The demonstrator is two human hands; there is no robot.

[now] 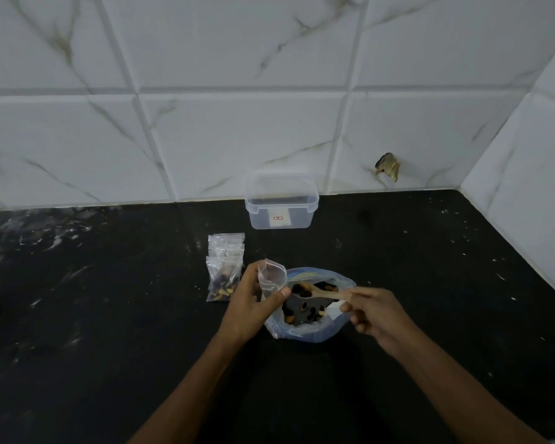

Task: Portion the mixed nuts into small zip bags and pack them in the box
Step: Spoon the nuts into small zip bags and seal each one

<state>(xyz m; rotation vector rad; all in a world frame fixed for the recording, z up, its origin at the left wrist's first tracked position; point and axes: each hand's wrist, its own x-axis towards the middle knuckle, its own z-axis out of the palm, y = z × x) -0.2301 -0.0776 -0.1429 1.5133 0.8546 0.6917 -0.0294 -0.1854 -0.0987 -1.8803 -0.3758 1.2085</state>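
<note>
Left grip: our left hand (252, 296) pinches a small open zip bag (272, 278) just left of centre frame, thumb across its front, mouth gaping upward.
Right grip: our right hand (373, 312) grasps the handle of a wooden spoon (325, 294), its bowl reaching left over the nuts.
Mixed nuts: they lie in a large blue-tinted bag (311, 328) folded open on the black bench (109, 315), right under both hands.
Filled portions: a stack of small bags (224, 267) lies left of the hands, at least the nearest one showing nuts — the others we cannot judge.
Box: the clear plastic box (281, 201) stands open against the tiled wall, above centre, apparently with nothing in it.
Step in hand: spooning a portion into the held bag, we judge.
Doing it well: we should keep the bag's mouth wide and directly above the big bag, so any strays fall back in — tip the spoon slowly, and keep nuts off the zip track before pressing it closed.
</note>
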